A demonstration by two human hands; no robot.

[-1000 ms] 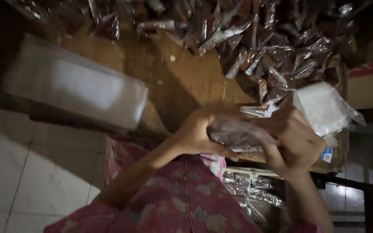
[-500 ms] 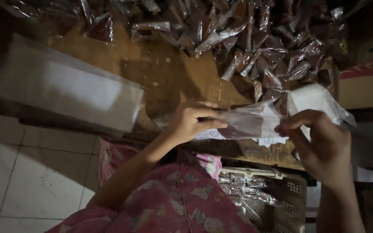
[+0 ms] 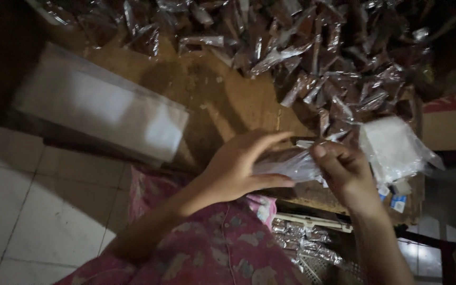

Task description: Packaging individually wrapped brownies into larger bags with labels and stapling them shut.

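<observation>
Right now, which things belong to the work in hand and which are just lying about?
In hand:
- clear plastic packet, held between left hand and right hand
- heap of filled shiny packets on the wooden board
- stack of empty clear bags

Lying about:
- long white box
- basket of silvery packets below the board
- tiled floor

A heap of shiny packets [image 3: 312, 58] covers the brown bench [image 3: 222, 100]; a white box [image 3: 101, 111] lies left, over floor tiles [image 3: 32, 211].
</observation>
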